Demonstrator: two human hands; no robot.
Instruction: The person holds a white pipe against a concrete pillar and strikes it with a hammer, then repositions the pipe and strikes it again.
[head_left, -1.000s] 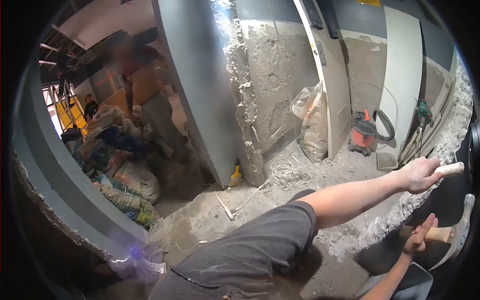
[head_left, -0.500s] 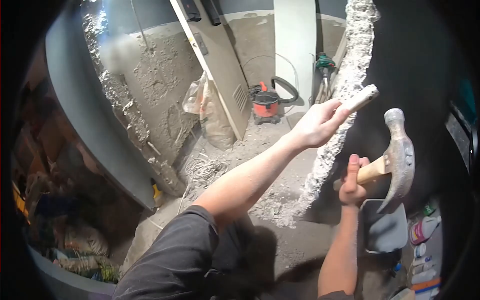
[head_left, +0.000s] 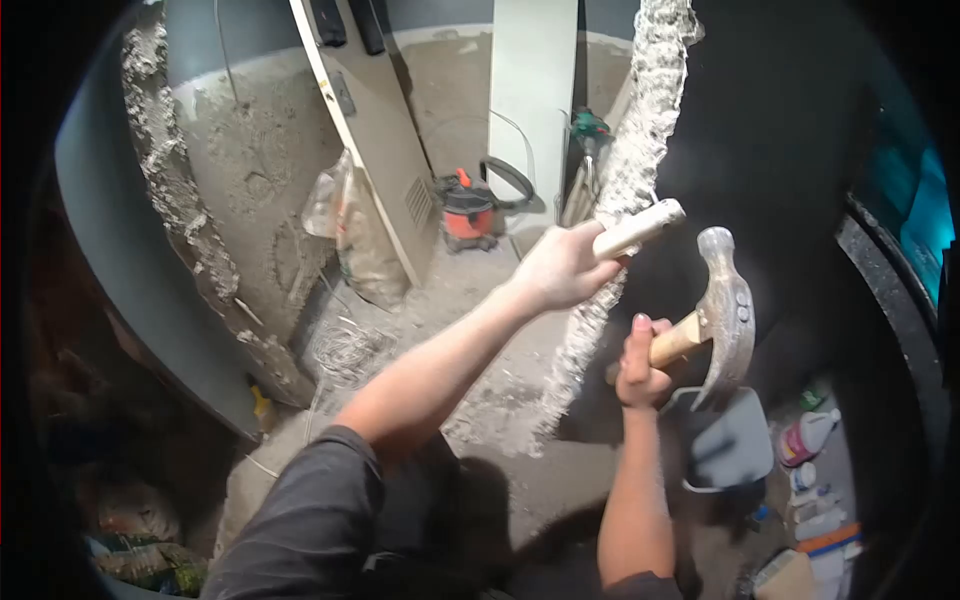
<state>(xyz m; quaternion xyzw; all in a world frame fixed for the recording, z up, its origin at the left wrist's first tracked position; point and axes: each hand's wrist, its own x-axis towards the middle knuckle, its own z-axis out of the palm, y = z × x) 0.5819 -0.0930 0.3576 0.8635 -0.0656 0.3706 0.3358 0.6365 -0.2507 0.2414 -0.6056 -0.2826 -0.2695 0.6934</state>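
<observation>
The left hand is wrapped around a pale, dusty chisel handle, whose free end sticks up and to the right past the fingers; the working end is hidden behind the hand and against the broken wall edge, so its tip cannot be made out. The right hand grips the wooden handle of a claw hammer, thumb pointing up, with the metal head raised just right of the chisel handle and below its end, the two near each other but apart. No writing can be read on either tool.

The rough, crumbly wall edge runs from the top of the view down to the floor, passing behind the left hand. Right of it the wall is dark and shows little detail. Below the hammer lies a grey dustpan, and beside it stand some spray bottles whose labels are too small to read. Further off, an orange and black shop vacuum sits on the dusty floor, with a clear plastic bag and a coil of wire to its left. The lens rim cuts off the corners.
</observation>
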